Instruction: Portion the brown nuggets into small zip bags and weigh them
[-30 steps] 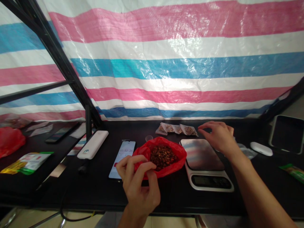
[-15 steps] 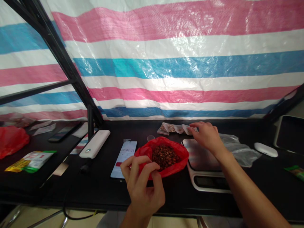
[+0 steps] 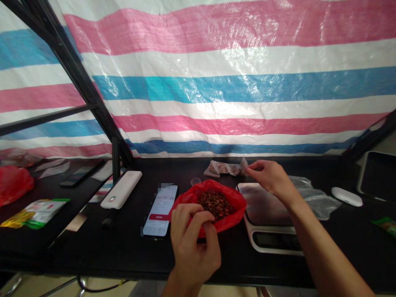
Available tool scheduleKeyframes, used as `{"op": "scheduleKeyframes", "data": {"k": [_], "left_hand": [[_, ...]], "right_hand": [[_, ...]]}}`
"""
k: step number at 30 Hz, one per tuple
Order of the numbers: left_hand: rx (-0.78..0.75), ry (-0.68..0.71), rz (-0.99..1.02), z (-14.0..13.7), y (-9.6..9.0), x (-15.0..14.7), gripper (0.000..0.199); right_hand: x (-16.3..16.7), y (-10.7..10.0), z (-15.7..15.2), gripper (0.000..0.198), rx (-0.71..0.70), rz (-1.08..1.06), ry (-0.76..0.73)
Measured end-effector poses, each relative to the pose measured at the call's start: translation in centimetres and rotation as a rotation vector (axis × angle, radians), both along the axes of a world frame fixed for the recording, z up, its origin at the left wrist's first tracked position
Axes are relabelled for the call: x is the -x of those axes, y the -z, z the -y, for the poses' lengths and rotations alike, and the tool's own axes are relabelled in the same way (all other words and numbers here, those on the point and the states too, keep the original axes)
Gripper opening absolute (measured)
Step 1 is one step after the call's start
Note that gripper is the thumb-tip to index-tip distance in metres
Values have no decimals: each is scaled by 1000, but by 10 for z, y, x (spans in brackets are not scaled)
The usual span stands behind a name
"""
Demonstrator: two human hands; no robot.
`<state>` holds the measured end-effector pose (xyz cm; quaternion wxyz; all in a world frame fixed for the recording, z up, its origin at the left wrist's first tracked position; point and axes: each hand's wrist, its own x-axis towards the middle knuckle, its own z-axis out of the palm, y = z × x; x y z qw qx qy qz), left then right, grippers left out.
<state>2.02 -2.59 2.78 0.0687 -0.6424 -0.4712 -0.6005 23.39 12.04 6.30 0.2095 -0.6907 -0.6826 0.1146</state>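
Note:
A red plastic bag (image 3: 236, 209) stands wide open on the black table, with small brown seeds or kernels (image 3: 218, 203) inside. Fingers curled, my left hand (image 3: 194, 245) is closed at the bag's near left rim and seems to grip it; the fingertips partly hide the contact. Farther back, my right hand (image 3: 267, 175) pinches the top of a small clear packet (image 3: 243, 166). This packet stands tilted up at the right end of a row of similar filled packets (image 3: 221, 168). Under my right wrist is a white kitchen scale (image 3: 260, 204) with a metal plate.
Left of the red bag lie a phone (image 3: 161, 212) with a running timer and a white power bank (image 3: 122, 189). A small clear cup (image 3: 195, 181) sits behind the bag. Clear plastic bags (image 3: 318, 198) and a white case (image 3: 346, 196) lie right of the scale.
My right hand has raised the end packet's top edge upright. My left hand has shifted slightly right along the red bag's near rim, its fingers still curled.

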Motion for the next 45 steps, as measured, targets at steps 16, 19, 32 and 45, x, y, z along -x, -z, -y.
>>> {"op": "scheduleKeyframes", "data": {"k": [16,19,32,45], "left_hand": [[474,379,798,-14,-2,-5,26],[481,362,738,-13,-2,-5,28],[466,248,734,-17,-1,-11,27],[206,-157,104,-19,11,-15,38]], "right_hand": [[75,-33,101,20,-25,-593,-589],[76,-28,101,19,119,-781,-576],[57,1,89,34,-113,-872,-385],[53,17,76,32,-118,-861,-278]]}}
